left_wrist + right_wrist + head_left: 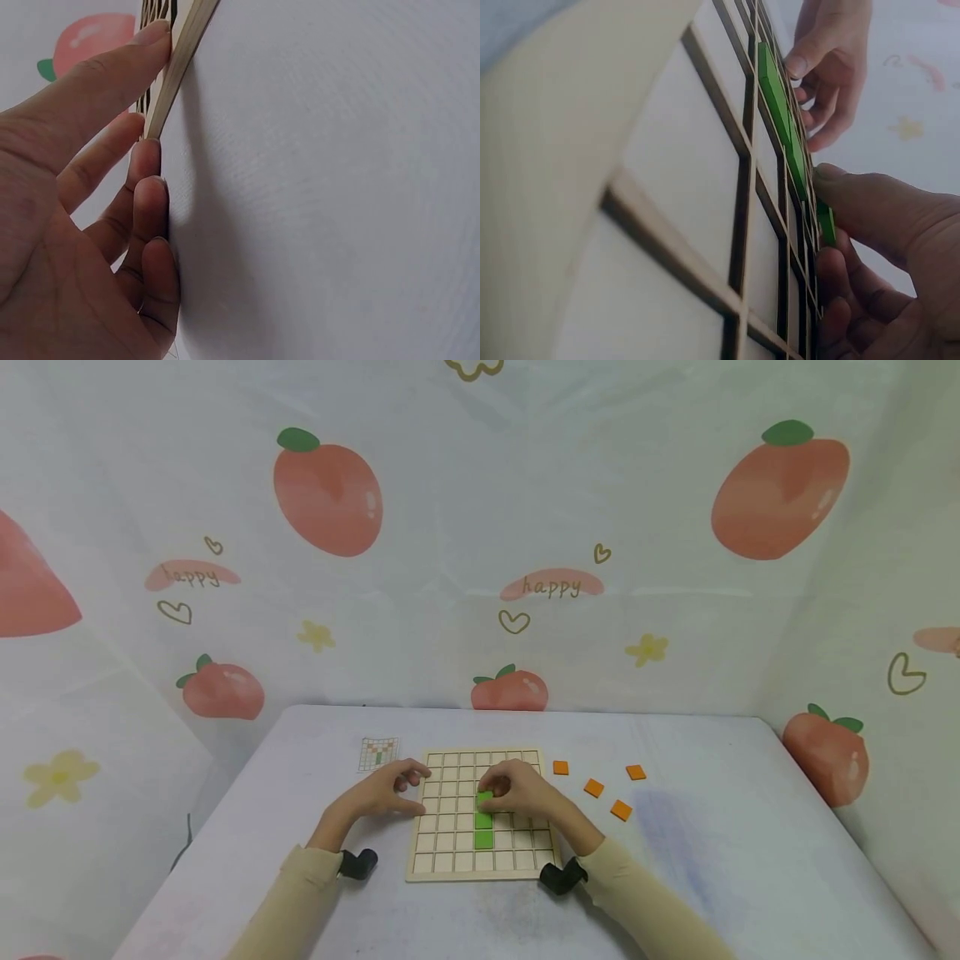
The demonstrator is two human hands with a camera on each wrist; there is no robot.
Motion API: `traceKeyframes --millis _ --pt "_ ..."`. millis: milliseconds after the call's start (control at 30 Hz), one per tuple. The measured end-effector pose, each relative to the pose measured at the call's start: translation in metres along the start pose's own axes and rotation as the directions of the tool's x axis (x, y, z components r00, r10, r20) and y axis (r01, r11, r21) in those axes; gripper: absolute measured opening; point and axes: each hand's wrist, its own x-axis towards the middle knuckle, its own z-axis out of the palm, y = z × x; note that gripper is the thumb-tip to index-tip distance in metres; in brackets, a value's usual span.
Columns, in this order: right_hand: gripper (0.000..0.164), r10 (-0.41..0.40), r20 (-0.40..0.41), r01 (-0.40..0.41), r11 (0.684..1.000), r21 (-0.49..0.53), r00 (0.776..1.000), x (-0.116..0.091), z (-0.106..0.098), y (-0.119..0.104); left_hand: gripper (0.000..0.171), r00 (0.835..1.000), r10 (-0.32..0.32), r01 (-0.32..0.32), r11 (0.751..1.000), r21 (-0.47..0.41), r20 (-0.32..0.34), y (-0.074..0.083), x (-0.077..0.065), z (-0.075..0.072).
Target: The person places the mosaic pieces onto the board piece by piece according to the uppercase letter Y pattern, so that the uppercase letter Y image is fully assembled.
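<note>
A square wooden grid board (446,864) lies on the table. My right hand (521,789) is over its middle and pinches a green square tile (826,225) between thumb and fingers, right at the grid. Nearer me in the same column, two other green tiles (483,839) sit in cells, end to end with the held one. At the board's left edge is my left hand (393,789), its thumb (154,41) against the wooden rim (178,71) and its other fingers loosely bent along that side.
Several orange square tiles (594,788) lie scattered on the table (750,860) to the right of the board. Behind my left hand is a small printed grid card (378,754) with coloured squares. A fruit-patterned cloth (450,527) hangs around the table.
</note>
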Motion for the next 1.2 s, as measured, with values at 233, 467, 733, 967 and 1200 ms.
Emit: traceKeyframes --millis 233,467,733,967,1200 --pt "0.020 0.015 0.013 -0.015 1.000 0.004 1.000 -0.0001 0.0010 -0.0006 0.055 1.000 -0.013 0.013 1.000 0.000 -0.002 0.0016 0.0002 0.0004" --pt "0.018 0.021 0.024 -0.021 1.000 0.009 1.000 -0.0006 0.0011 -0.0054 0.056 1.000 -0.025 0.025 1.000 -0.003 -0.004 0.0030 -0.0006 0.0001" --pt "0.017 0.024 0.032 -0.024 1.000 -0.001 0.999 0.0012 0.0005 -0.0062 0.056 1.000 -0.014 0.014 1.000 -0.003 0.001 0.0025 -0.0003 -0.0004" --pt "0.018 0.019 0.033 -0.018 0.999 -0.028 0.999 0.0021 -0.0003 -0.0079 0.055 1.000 -0.003 0.003 1.000 -0.001 0.003 0.0026 -0.0003 -0.0007" --pt "0.017 0.029 0.037 -0.028 0.999 -0.030 0.999 0.0024 -0.0003 -0.0078 0.055 1.000 -0.008 0.008 1.000 0.000 0.005 0.0031 -0.0006 -0.0003"
